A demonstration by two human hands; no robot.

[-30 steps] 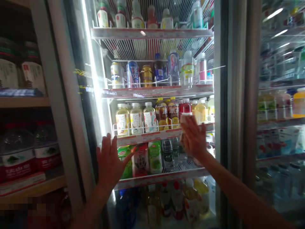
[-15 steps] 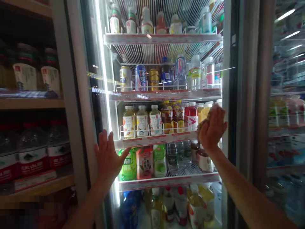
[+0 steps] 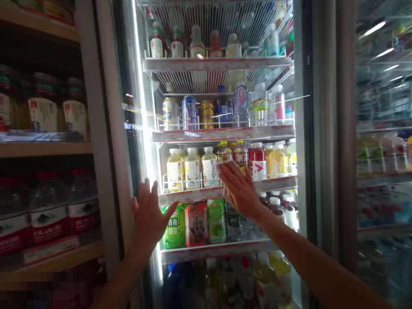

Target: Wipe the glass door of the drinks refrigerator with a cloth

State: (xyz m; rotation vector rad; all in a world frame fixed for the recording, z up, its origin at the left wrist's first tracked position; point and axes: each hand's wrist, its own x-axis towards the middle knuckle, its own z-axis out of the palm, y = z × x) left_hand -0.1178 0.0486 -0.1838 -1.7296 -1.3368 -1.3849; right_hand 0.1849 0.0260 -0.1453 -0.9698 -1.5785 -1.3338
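Observation:
My left hand (image 3: 149, 216) is open, its fingers spread and the palm flat against the glass door (image 3: 301, 128) of a lit drinks fridge, near the door's left edge. At mid-height on the same glass, my right hand (image 3: 240, 189) lies flat with its fingers stretched, pressing a pale cloth (image 3: 223, 165). Only an edge of the cloth shows past the fingertips. Behind the glass, in line with the right hand, stands a shelf of tea and juice bottles (image 3: 193, 167). Cartons and green bottles (image 3: 196, 223) stand on the shelf below, beside my left hand.
Wooden shelves (image 3: 45, 148) to the left hold large water bottles (image 3: 48, 206) and jars. A second glass-door fridge (image 3: 383, 128) stands to the right. Cans and bottles fill the upper wire shelves (image 3: 219, 64) inside the fridge.
My right hand has swept left across the glass, from the door's right edge to its middle, after first sweeping right. The left hand has stayed flat in place. The view has tilted slightly.

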